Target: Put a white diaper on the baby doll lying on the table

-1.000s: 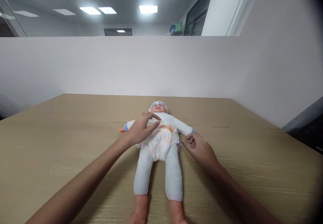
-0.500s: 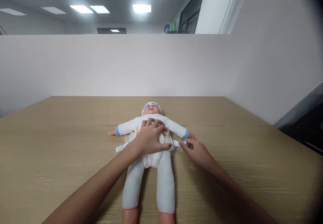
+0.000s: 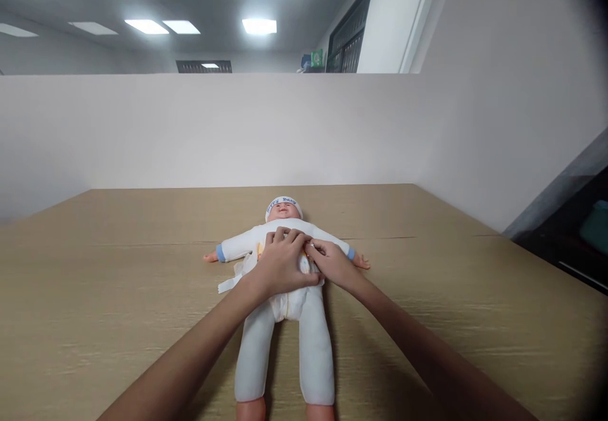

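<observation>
Baby doll [image 3: 285, 294] lies face-up along the middle of a tan wooden table [image 3: 95, 294], head toward the white partition wall [image 3: 190, 130], legs toward the camera. It wears a white suit with blue cuffs and a white cap [image 3: 284, 203] with blue lettering. A white diaper [image 3: 291, 301] wraps its waist and hips; one loose diaper tab [image 3: 228, 282] trails out flat on the table at the doll's side, left of frame. Left hand [image 3: 284, 263] lies palm-down over the doll's belly, fingers spread and curved, pressing the diaper front; it covers rather than clasps, nothing pinched that can be seen. Right hand [image 3: 332, 264] sits just beside it, touching, on the doll's waist at the right of frame; fingertips are bunched at the diaper's upper edge (what they nip, if anything, is hidden by the left hand, so cannot tell whether they are closed on a tab). Both forearms reach in from the bottom of the frame. The doll's arms are spread out sideways, bare hands resting on the table. No boxes, trays or bins on the table in view. Beyond the partition, ceiling lights [image 3: 161, 26] and a dark window frame [image 3: 349, 44].
</observation>
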The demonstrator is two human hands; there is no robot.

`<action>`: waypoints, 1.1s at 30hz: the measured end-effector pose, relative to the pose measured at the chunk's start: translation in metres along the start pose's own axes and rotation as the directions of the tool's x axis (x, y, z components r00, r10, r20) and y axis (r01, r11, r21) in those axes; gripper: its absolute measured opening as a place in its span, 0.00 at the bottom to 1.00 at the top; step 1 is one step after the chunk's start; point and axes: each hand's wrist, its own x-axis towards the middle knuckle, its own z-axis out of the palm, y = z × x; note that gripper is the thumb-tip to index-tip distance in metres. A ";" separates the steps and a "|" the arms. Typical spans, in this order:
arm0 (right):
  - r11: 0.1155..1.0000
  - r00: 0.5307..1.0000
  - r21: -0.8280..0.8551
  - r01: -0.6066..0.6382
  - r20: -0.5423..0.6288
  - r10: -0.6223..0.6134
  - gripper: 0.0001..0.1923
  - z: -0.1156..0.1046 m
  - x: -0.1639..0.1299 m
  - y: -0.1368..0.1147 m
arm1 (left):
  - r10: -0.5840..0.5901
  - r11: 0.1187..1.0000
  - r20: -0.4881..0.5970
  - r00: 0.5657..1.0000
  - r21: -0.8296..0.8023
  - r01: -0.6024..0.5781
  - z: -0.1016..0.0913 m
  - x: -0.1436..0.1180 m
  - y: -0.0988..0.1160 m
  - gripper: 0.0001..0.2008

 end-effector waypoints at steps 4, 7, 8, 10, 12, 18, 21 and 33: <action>0.999 0.996 0.021 0.048 -0.082 -0.046 0.15 0.010 -0.008 -0.001 | -0.021 0.999 -0.016 1.000 -0.026 0.021 0.000 0.000 0.000 0.31; 0.987 0.970 -0.011 0.160 -0.183 -0.160 0.12 0.010 -0.027 0.002 | -0.015 0.999 -0.020 1.000 -0.039 0.014 0.000 0.000 0.000 0.32; 0.979 0.958 -0.038 0.202 -0.201 -0.206 0.12 0.009 -0.034 0.003 | -0.015 0.999 -0.021 1.000 -0.042 0.014 0.000 0.000 0.000 0.32; 0.954 0.931 -0.099 0.284 -0.210 -0.299 0.12 0.008 -0.045 0.005 | -0.020 0.998 -0.020 1.000 -0.056 0.019 0.001 -0.001 -0.001 0.31; 0.918 0.905 -0.167 0.359 -0.177 -0.386 0.16 0.007 -0.052 0.005 | -0.026 0.996 -0.004 1.000 -0.087 0.026 0.000 -0.001 -0.003 0.31; 0.835 0.862 -0.261 0.484 -0.025 -0.507 0.24 0.007 -0.054 0.007 | -0.031 0.917 0.037 0.999 -0.395 0.043 -0.010 -0.004 -0.020 0.27; 0.824 0.857 -0.264 0.501 0.020 -0.515 0.26 0.005 -0.053 0.007 | -0.083 0.797 -0.010 0.996 -0.601 0.060 -0.014 -0.015 -0.030 0.21; 0.818 0.856 -0.270 0.508 0.050 -0.515 0.25 0.001 -0.050 0.008 | -0.099 0.988 -0.166 0.981 -0.137 0.076 -0.008 -0.101 -0.102 0.17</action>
